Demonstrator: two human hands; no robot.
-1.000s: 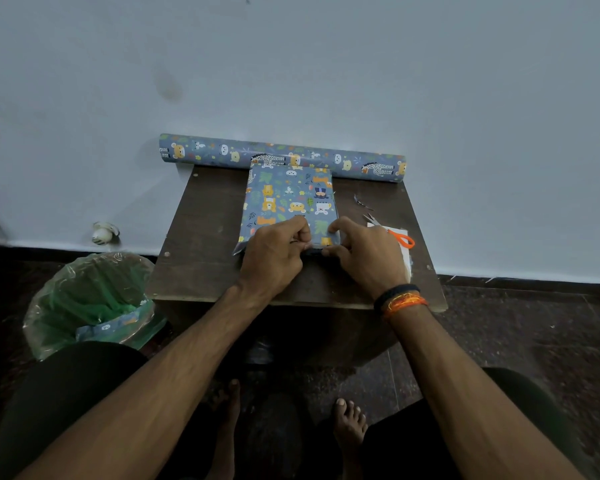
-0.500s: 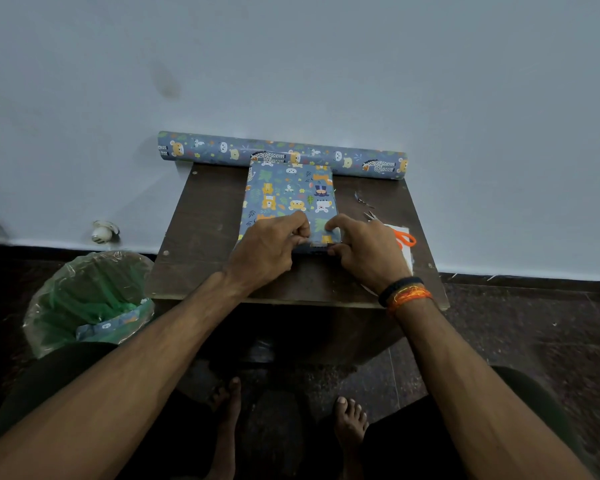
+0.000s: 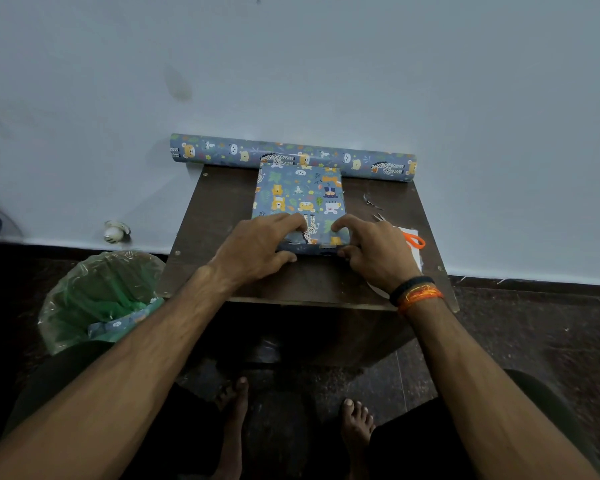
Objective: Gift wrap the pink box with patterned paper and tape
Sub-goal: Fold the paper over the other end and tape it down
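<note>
Since a second ago our left hand (image 3: 257,249) and right hand (image 3: 373,252) have spread apart along the near flap of the wrapped box (image 3: 300,199) mid-worktop (image 3: 215,220), pinching it flat, so we judge wrapping nearly done.

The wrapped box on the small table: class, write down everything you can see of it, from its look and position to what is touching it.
The wrapped box is a flat rectangle, fully covered in blue paper printed with cartoon animals and leaves; no pink shows. It lies flat on the dark wooden table, its far end close to the paper roll by the wall. At its near end the left hand and right hand press the folded paper down, fingers on top and thumbs against the near edge. A shiny strip there may be tape.
</note>
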